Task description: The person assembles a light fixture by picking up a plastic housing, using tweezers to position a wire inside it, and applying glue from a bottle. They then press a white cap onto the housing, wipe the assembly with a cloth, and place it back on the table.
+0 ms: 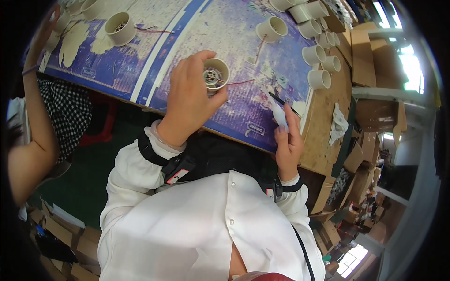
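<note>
My left hand (190, 96) is closed round a white cup-shaped housing (218, 64), its mouth tilted up toward me. Inside the housing sits a small round part (212, 76) with metal and dark spots. A thin red wire (241, 82) runs out from it to the right over the table. To the right, my right hand (290, 143) grips a translucent white squeeze bottle (277, 114) with a narrow tip pointing up and left. Beside the bottle is a dark, thin, pen-like stick (276, 98); whether my fingers also hold it I cannot tell.
Two similar housings with wires, one far left (120, 29) and one far right (272, 29), stand on the blue-and-white table covering (126, 70). Several white cups (319, 79) cluster at the right edge. A crumpled tissue (338, 124) lies there. Another person's arm (35, 93) is at left.
</note>
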